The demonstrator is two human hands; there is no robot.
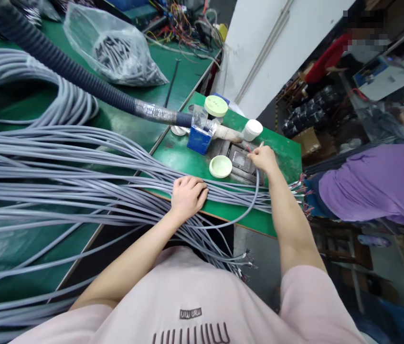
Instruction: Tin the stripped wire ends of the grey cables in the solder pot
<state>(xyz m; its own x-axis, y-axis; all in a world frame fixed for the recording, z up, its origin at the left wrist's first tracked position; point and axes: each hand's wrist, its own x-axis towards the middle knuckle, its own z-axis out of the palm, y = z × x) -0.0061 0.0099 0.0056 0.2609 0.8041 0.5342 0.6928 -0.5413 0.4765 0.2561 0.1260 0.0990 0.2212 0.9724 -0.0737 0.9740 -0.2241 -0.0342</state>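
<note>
My left hand [188, 195] lies over a bundle of grey cables [144, 184], its fingers curled round some of them at the board's front edge. Between the fingertips of my right hand [263, 157] is the end of one grey cable [258, 187], with red wire showing. This cable loops down and back toward the bundle. Just left of those fingertips sits a dark metal block with a shiny square surface [242, 161]. A shallow pale-green dish [220, 166] stands beside the block, and a white lidded jar [252, 129] is behind it.
A black corrugated hose [109, 95] runs to a nozzle [228, 134] by a blue box [199, 138]. Behind stands a tub with a pale-green lid [216, 106]. Coiled cable [62, 98] and a plastic bag [116, 52] lie left. A person in purple [374, 184] is at right.
</note>
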